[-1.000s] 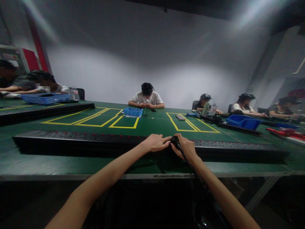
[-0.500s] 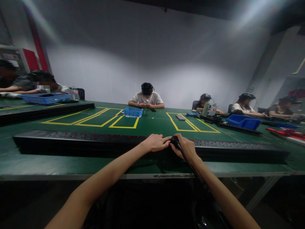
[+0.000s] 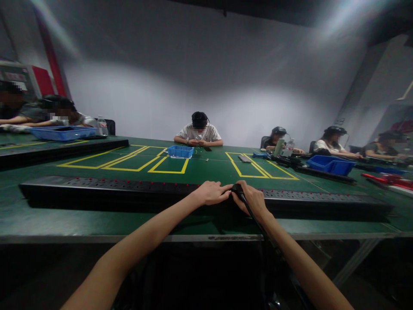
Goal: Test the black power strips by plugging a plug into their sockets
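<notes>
A long black power strip (image 3: 112, 187) with red switches lies across the green table (image 3: 64, 219) in front of me. My right hand (image 3: 254, 199) is closed around a black plug (image 3: 237, 188) that sits on the strip; its black cable (image 3: 258, 226) runs back along my right forearm. My left hand (image 3: 211, 193) rests on the strip just left of the plug, fingers curled, fingertips touching the plug.
A person sits at the far side behind a small blue tray (image 3: 180, 151). Yellow taped rectangles (image 3: 129, 161) mark the tabletop. More people sit at the left and right with larger blue trays (image 3: 61, 132) (image 3: 329, 164). A dark phone-like slab (image 3: 244, 159) lies mid-table.
</notes>
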`<control>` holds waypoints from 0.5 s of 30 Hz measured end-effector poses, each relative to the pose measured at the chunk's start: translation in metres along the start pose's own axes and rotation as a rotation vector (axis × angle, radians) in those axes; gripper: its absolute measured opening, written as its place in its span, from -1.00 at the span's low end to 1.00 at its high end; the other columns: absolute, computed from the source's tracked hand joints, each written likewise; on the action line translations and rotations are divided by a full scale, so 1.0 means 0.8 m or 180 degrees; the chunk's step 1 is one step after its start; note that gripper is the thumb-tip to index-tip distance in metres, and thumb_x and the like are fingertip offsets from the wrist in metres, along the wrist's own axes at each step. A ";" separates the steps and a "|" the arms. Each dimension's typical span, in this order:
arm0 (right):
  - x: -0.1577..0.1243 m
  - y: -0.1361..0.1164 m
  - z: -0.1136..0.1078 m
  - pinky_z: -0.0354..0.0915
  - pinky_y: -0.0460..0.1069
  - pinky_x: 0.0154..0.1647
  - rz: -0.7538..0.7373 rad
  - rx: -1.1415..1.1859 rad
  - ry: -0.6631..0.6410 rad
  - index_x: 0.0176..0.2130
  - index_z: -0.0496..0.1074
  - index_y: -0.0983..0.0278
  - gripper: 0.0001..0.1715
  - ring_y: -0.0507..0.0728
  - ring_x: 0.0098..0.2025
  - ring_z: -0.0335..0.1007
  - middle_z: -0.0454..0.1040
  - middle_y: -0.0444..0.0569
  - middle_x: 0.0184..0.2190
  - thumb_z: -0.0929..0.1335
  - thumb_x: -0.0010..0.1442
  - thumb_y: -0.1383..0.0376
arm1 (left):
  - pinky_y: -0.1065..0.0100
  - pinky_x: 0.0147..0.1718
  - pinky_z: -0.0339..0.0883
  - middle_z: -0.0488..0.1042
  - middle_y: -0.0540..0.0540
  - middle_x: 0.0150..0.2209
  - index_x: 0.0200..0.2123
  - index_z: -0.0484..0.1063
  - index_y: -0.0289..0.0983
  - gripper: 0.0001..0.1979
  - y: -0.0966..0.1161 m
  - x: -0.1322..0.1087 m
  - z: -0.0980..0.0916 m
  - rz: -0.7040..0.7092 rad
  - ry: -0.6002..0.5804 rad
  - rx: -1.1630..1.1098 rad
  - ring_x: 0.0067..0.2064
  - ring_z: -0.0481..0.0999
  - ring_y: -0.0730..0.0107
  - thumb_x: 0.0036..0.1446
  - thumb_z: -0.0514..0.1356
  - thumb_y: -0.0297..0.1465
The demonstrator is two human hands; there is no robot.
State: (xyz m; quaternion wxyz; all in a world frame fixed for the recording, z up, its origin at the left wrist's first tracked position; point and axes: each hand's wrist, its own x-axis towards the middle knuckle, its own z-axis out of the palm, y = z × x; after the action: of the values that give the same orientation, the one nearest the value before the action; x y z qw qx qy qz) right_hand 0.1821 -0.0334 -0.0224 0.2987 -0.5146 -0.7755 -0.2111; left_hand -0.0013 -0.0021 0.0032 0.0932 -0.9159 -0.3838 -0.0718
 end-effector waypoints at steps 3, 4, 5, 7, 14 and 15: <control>0.001 0.001 0.001 0.05 -0.11 -0.47 0.0065 0.0134 0.0029 -0.21 0.26 0.25 -0.69 0.11 -0.36 0.39 0.45 -0.02 -0.41 0.16 0.18 0.10 | 0.16 -0.24 0.34 0.35 -0.14 -0.12 -0.01 0.24 -0.30 -0.66 0.001 0.000 0.001 -0.0013 0.0015 0.0002 -0.19 0.42 0.30 0.19 0.05 -0.26; 0.002 0.002 0.003 0.04 -0.11 -0.49 0.0097 0.0191 0.0051 -0.21 0.26 0.25 -0.70 0.11 -0.37 0.39 0.45 -0.02 -0.42 0.16 0.19 0.10 | 0.16 -0.24 0.34 0.35 -0.14 -0.11 -0.01 0.24 -0.30 -0.66 0.001 0.000 0.001 -0.0014 0.0021 0.0003 -0.19 0.42 0.30 0.19 0.05 -0.26; 0.004 0.003 0.004 0.02 -0.11 -0.51 0.0132 0.0257 0.0078 -0.23 0.26 0.24 -0.70 0.11 -0.40 0.39 0.44 -0.03 -0.44 0.16 0.19 0.10 | 0.16 -0.24 0.34 0.35 -0.14 -0.11 -0.01 0.24 -0.30 -0.66 0.002 0.000 0.001 -0.0013 0.0028 0.0005 -0.19 0.42 0.30 0.19 0.05 -0.26; 0.009 0.003 0.008 -0.02 -0.10 -0.55 0.0209 0.0424 0.0147 -0.27 0.27 0.23 -0.72 0.09 -0.50 0.36 0.41 -0.09 -0.54 0.18 0.17 0.09 | 0.16 -0.24 0.34 0.35 -0.14 -0.11 -0.01 0.24 -0.30 -0.65 0.003 -0.001 0.000 -0.0001 0.0040 0.0010 -0.19 0.41 0.30 0.19 0.05 -0.26; 0.042 0.027 -0.016 0.01 -0.09 -0.57 0.0622 0.1417 0.0866 -0.38 0.25 0.22 -0.61 0.03 -0.64 0.19 0.26 -0.21 -0.67 0.11 0.19 0.01 | 0.15 -0.24 0.34 0.35 -0.15 -0.12 0.01 0.22 -0.29 -0.63 0.004 -0.003 -0.001 -0.0034 0.0069 0.0007 -0.19 0.42 0.30 0.20 0.03 -0.22; 0.050 0.034 -0.029 0.03 -0.08 -0.56 0.0714 0.1578 0.1081 -0.35 0.25 0.23 -0.56 0.03 -0.62 0.19 0.27 -0.19 -0.64 0.04 0.23 0.01 | 0.15 -0.24 0.33 0.35 -0.15 -0.12 0.02 0.22 -0.29 -0.62 0.004 -0.002 -0.001 -0.0039 0.0067 -0.0008 -0.19 0.42 0.29 0.20 0.02 -0.21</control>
State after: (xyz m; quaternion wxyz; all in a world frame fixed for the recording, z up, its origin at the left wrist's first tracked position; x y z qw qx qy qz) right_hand 0.2015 -0.0108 0.0221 0.5616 -0.4659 -0.6808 -0.0644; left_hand -0.0004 -0.0059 0.0034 0.0956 -0.9128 -0.3883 -0.0825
